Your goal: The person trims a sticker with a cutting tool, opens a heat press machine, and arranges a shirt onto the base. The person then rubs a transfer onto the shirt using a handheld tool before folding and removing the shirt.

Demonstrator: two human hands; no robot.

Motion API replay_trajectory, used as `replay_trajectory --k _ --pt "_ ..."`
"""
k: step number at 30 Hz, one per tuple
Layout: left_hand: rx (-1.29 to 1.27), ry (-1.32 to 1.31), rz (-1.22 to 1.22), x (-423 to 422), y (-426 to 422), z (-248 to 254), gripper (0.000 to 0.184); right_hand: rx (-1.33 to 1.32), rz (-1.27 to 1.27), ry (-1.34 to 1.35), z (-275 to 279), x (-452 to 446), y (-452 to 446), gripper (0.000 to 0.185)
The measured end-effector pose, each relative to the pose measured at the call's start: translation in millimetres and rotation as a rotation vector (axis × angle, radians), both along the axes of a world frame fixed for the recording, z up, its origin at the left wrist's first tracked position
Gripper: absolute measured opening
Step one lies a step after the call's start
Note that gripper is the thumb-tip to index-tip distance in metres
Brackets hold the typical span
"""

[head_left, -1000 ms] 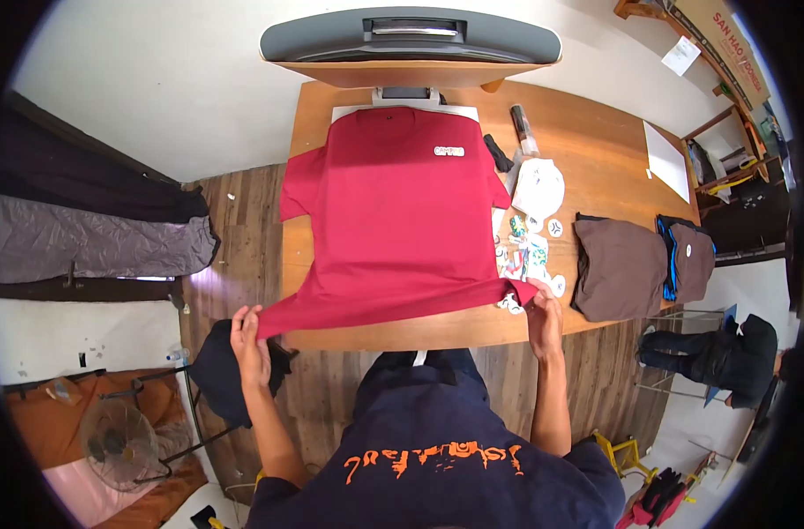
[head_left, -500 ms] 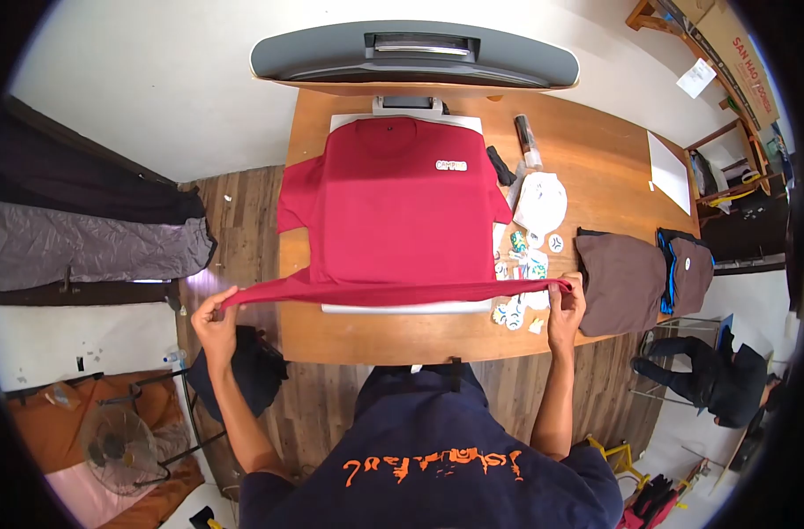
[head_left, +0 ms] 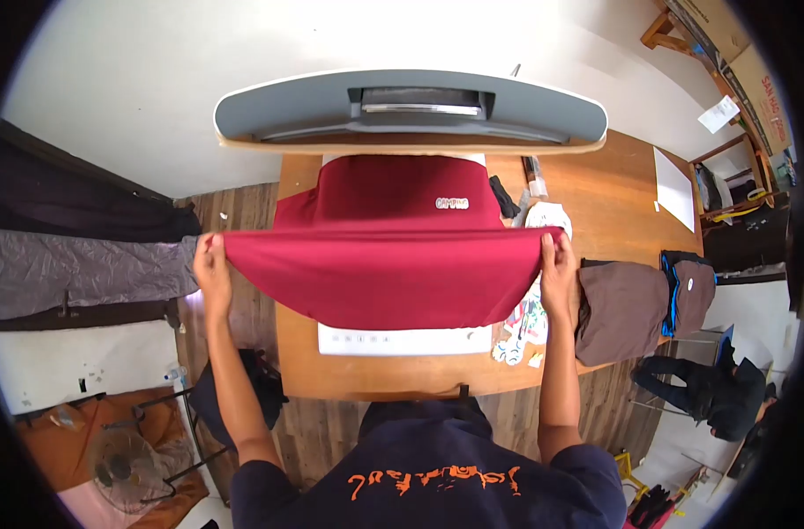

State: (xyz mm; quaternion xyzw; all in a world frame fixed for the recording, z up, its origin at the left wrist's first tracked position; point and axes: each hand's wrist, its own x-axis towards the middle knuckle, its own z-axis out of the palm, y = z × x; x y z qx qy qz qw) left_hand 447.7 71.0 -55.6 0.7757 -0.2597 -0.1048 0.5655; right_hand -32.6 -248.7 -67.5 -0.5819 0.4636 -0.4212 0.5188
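A dark red T-shirt [head_left: 375,273] lies over the bed of a heat press [head_left: 411,342], with a small "CAMPING" print [head_left: 451,204] on its upper right. The shirt's hem is lifted and stretched level between both hands. My left hand [head_left: 213,271] is closed in a pinch on the left end of the hem. At the right end, my right hand [head_left: 557,269] pinches the same hem between thumb and fingers. Above the far part of the shirt, the grey upper lid [head_left: 411,115] of the press stands raised. A strip of white panel with buttons shows below the cloth.
Right of the press lie white printed cut-outs [head_left: 527,322], a black item [head_left: 504,196] and a tube-like bottle [head_left: 534,176]. Folded brown garments [head_left: 622,304] rest on the wooden table [head_left: 596,198]. A fan [head_left: 128,467] stands lower left. Another person [head_left: 715,383] is at far right.
Both hands have raised the shirt's hem and carried it away from me, toward the lid. More of the press's front panel now shows, and the view has shifted slightly.
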Motion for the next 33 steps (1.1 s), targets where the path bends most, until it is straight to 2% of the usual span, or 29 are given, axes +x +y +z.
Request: replay_trajectory --k 2,4,5,6,8,10,11,12,14,17,18,19,20,22,23,25,27,30,32,33 --pt "-0.054 0.003 0.042 16.6 -48.3 -26.9 0.034 -0.040 0.039 -0.064 -25.5 23.7 -36.7 0.018" --pt "-0.111 0.094 -0.014 38.8 -89.4 -50.7 0.035 -0.043 0.050 -0.024 -47.7 44.7 -72.1 0.019" --pt "-0.141 -0.043 0.002 40.9 -115.5 -51.5 0.037 -0.022 0.062 -0.012 -63.1 52.7 -91.6 0.019" --pt "-0.199 0.025 -0.033 57.7 -130.5 -72.4 0.032 0.001 0.074 0.003 -81.0 58.4 -111.1 0.019" --pt "0.036 -0.093 -0.074 114.8 -145.7 -136.6 0.027 -0.022 0.041 0.138 -116.0 70.4 -146.0 0.018" --pt "0.190 -0.215 -0.082 125.1 -169.8 -154.8 0.028 0.010 0.018 0.237 -133.8 83.1 -167.0 0.019" --pt "0.259 -0.290 -0.078 122.8 -179.3 -156.4 0.028 0.107 -0.070 0.132 -152.4 88.9 -175.9 0.018" --pt "0.314 -0.360 -0.075 119.1 -183.8 -160.9 0.029 0.207 -0.160 0.030 -183.7 93.4 -184.5 0.018" --pt "0.391 -0.491 -0.082 103.1 -188.5 -170.8 0.030 0.020 -0.188 0.071 -282.7 82.7 -212.8 0.018" --pt "0.357 -0.654 -0.133 44.7 -201.2 -181.1 0.032 -0.536 -0.204 0.320 -186.8 122.1 -135.6 0.017" --pt "0.310 -0.706 -0.170 14.0 -209.2 -179.2 0.032 -0.826 -0.170 0.373 -152.5 141.0 -101.0 0.018" --pt "0.263 -0.701 -0.212 -21.7 -214.7 -171.9 0.033 -0.658 -0.047 0.332 -120.3 163.0 -60.1 0.026" --pt "0.229 -0.682 -0.245 -54.8 -218.0 -162.2 0.034 -0.589 0.139 0.372 -117.6 173.0 -28.5 0.032" --pt "0.252 -0.512 -0.295 -119.0 -212.1 -132.7 0.037 -0.643 0.346 0.410 -99.4 189.6 32.8 0.039" --pt "0.326 -0.467 -0.381 -132.6 -202.2 -129.9 0.045 -0.674 0.429 0.508 -106.4 189.8 54.8 0.043" --pt "0.538 -0.618 -0.400 -144.6 -167.8 -140.8 0.049 -0.656 0.597 0.690 -126.3 172.0 77.9 0.053" --pt "0.762 -0.730 -0.426 -143.1 -127.6 -131.8 0.056 -0.659 0.552 0.840 -121.6 130.8 77.0 0.054" --pt "0.680 -0.416 -0.278 -119.5 -72.8 -153.4 0.059 -0.634 0.384 0.946 -135.3 64.1 59.2 0.054" --pt "0.459 -0.076 -0.186 -104.2 -40.1 -184.2 0.063 -0.414 0.276 0.925 -136.3 37.8 52.6 0.056" --pt "0.342 0.091 -0.140 -99.0 -27.2 -202.8 0.066 -0.324 0.177 0.832 -144.0 27.2 49.2 0.053"
